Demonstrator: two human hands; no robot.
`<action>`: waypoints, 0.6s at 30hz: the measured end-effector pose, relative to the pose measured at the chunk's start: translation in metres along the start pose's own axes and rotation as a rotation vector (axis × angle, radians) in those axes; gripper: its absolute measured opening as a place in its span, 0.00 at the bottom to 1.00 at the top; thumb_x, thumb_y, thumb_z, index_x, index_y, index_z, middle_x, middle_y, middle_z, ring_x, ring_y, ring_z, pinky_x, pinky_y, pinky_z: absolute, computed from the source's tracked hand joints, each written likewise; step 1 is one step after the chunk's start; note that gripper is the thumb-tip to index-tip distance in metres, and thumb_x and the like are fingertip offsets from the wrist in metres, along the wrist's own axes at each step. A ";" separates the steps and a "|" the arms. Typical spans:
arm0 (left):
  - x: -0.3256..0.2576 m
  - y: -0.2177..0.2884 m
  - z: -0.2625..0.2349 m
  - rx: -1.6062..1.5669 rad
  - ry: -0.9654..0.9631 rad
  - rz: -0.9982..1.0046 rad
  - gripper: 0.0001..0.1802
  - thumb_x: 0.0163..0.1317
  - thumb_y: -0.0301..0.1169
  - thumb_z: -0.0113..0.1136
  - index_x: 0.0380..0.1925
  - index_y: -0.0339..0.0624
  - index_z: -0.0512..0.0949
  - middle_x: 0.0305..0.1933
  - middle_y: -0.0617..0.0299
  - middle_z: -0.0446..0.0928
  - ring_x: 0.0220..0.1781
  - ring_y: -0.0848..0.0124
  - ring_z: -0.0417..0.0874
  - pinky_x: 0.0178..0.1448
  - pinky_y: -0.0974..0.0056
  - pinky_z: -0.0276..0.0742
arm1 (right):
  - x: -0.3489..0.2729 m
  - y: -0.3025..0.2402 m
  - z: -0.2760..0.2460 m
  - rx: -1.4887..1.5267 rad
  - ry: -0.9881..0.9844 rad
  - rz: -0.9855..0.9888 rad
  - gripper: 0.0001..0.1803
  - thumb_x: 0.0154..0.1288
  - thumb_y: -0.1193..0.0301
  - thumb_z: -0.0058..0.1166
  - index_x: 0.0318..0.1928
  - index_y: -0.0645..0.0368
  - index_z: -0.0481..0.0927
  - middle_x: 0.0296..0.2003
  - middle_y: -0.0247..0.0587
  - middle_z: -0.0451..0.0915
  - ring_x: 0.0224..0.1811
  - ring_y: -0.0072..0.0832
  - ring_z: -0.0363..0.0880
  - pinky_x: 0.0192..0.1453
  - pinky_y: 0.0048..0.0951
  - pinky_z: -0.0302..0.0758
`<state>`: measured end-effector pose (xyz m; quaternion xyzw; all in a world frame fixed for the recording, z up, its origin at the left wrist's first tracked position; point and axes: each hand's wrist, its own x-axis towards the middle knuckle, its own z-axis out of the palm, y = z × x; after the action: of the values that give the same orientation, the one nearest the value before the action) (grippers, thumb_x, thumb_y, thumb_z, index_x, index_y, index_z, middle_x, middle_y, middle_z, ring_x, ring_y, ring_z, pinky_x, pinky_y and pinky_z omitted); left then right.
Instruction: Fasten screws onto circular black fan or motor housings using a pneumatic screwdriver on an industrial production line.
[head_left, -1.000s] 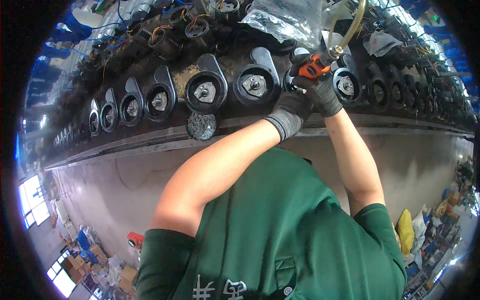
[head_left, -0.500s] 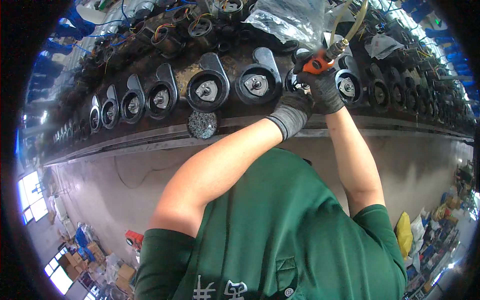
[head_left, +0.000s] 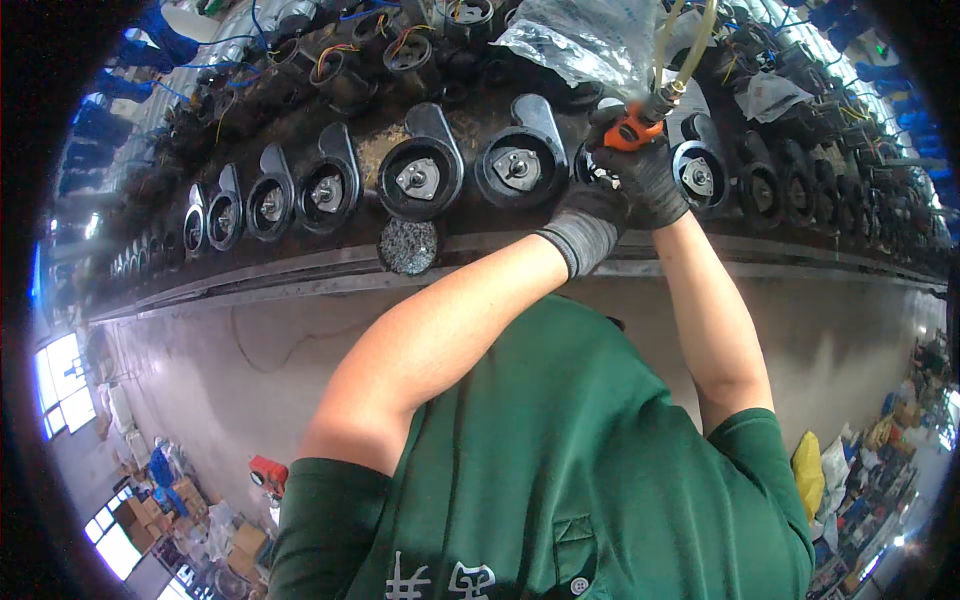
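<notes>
My right hand (head_left: 645,170), in a dark grey knit glove, is closed around an orange air screwdriver (head_left: 632,130) with hoses at its top. It holds the tool over a black snail-shaped blower housing (head_left: 583,165), whose silver middle part shows only in patches between my hands. Against the near edge of this housing, my left hand (head_left: 592,207), gloved alike, has its fingers curled on it; their tips are partly hidden. The tool's tip is hidden too. Just left sits a like housing (head_left: 518,165) with a silver triangular plate; another housing (head_left: 697,175) is right of my hands.
More housings (head_left: 420,178) stand in a row along the bench. A round dish of small metal pieces (head_left: 408,246) sits at the front edge. Behind lie motor casings with wires (head_left: 408,55) and a clear plastic bag (head_left: 585,40). Pale hoses (head_left: 695,45) hang over the bench.
The screwdriver has dropped slightly and shifted a little left, with my right hand still around it. My left hand stays at the same housing. The whole view has shifted slightly.
</notes>
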<state>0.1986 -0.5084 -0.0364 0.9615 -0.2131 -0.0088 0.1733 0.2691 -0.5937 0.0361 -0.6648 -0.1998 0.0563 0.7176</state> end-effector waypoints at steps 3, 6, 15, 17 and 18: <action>0.003 -0.005 0.013 -0.016 0.095 0.012 0.13 0.67 0.29 0.51 0.43 0.41 0.84 0.44 0.48 0.86 0.48 0.55 0.88 0.48 0.50 0.83 | 0.002 0.003 -0.010 -0.014 -0.110 0.088 0.34 0.47 0.84 0.70 0.58 0.57 0.77 0.50 0.34 0.83 0.52 0.27 0.81 0.58 0.31 0.79; 0.002 -0.002 0.006 -0.003 0.080 -0.005 0.13 0.67 0.29 0.51 0.43 0.41 0.84 0.44 0.49 0.86 0.48 0.55 0.88 0.49 0.51 0.82 | 0.003 0.007 -0.011 0.001 -0.094 0.110 0.34 0.47 0.84 0.70 0.58 0.57 0.77 0.50 0.34 0.83 0.52 0.27 0.81 0.59 0.32 0.79; 0.000 0.000 -0.003 0.011 0.044 -0.018 0.12 0.67 0.29 0.50 0.43 0.42 0.83 0.44 0.50 0.86 0.48 0.56 0.88 0.51 0.50 0.81 | 0.004 -0.010 -0.006 -0.133 -0.125 0.081 0.32 0.49 0.80 0.72 0.57 0.57 0.78 0.50 0.34 0.83 0.52 0.27 0.81 0.59 0.31 0.78; -0.003 0.002 -0.010 0.017 0.027 -0.004 0.13 0.67 0.29 0.50 0.43 0.42 0.83 0.44 0.50 0.86 0.48 0.56 0.87 0.51 0.50 0.81 | 0.007 -0.008 -0.005 -0.119 -0.138 0.043 0.32 0.49 0.79 0.73 0.57 0.57 0.78 0.49 0.34 0.83 0.52 0.27 0.81 0.59 0.31 0.78; -0.006 0.003 -0.013 0.033 0.030 0.005 0.13 0.67 0.30 0.50 0.43 0.41 0.83 0.44 0.51 0.86 0.48 0.55 0.87 0.51 0.50 0.81 | 0.008 -0.008 -0.005 -0.104 -0.153 0.008 0.31 0.49 0.78 0.74 0.56 0.57 0.78 0.49 0.34 0.83 0.53 0.28 0.81 0.59 0.31 0.78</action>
<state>0.1929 -0.5043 -0.0240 0.9638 -0.2129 0.0095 0.1605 0.2765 -0.5967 0.0454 -0.6957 -0.2542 0.0993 0.6645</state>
